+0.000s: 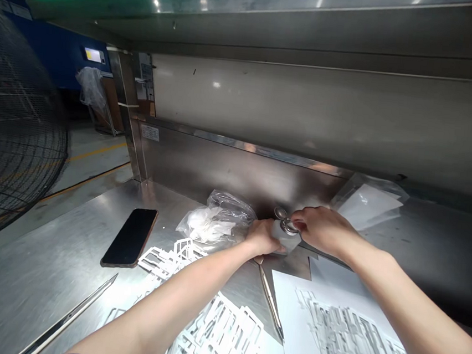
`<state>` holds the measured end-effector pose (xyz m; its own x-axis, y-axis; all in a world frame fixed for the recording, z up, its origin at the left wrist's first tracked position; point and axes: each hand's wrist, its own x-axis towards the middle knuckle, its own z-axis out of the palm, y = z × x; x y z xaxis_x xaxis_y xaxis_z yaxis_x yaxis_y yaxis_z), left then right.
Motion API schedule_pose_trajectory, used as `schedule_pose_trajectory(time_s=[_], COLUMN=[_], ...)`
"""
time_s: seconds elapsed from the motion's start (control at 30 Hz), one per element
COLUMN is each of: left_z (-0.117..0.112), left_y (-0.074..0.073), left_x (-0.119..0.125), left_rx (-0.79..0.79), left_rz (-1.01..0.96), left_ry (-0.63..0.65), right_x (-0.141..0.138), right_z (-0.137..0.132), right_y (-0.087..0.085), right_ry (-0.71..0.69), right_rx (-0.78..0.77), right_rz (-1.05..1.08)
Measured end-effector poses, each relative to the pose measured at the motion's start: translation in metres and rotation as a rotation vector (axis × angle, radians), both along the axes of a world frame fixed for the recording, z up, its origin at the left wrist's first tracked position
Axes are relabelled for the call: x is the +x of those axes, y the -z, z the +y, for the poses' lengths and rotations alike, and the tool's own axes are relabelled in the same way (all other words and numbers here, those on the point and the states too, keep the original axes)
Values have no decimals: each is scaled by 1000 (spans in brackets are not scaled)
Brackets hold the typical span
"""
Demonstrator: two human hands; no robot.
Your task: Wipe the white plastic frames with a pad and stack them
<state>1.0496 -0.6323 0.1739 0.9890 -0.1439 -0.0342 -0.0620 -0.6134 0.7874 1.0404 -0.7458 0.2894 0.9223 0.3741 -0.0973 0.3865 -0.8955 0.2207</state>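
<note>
My left hand (264, 237) is wrapped round a translucent bottle (286, 240) with a round metal top. A small metal lid (280, 212) stands tipped up at the bottle's far side. Over the top, my right hand (325, 227) has its fingers pinched together against the metal rim; whatever they may hold is hidden. Just left of my left hand lies a clear plastic bag (233, 207) with crumpled white pieces (206, 224). A slim metallic pen-like tool (271, 300) points towards me below the bottle.
Thin white frame parts (216, 336) lie piled under my left forearm, and more grey-white ones (354, 338) rest on white paper (286, 287). A phone (130, 238) and tweezers (72, 314) lie left. A steel shelf (275, 25) overhangs; a fan guard (19, 123) stands left.
</note>
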Motion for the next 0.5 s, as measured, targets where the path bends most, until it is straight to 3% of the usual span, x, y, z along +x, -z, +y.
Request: schedule_pose_trajectory(time_s=[0.33, 0.5], left_z=[3, 2], left_y=[8, 4], left_x=[-9, -5], left_rx=[27, 18], left_rz=[-41, -34], left_ry=[1, 25], right_x=[2, 4], right_z=[-14, -11], right_y=[4, 6], right_ry=[50, 33], right_rx=[107, 85], right_rz=[6, -2])
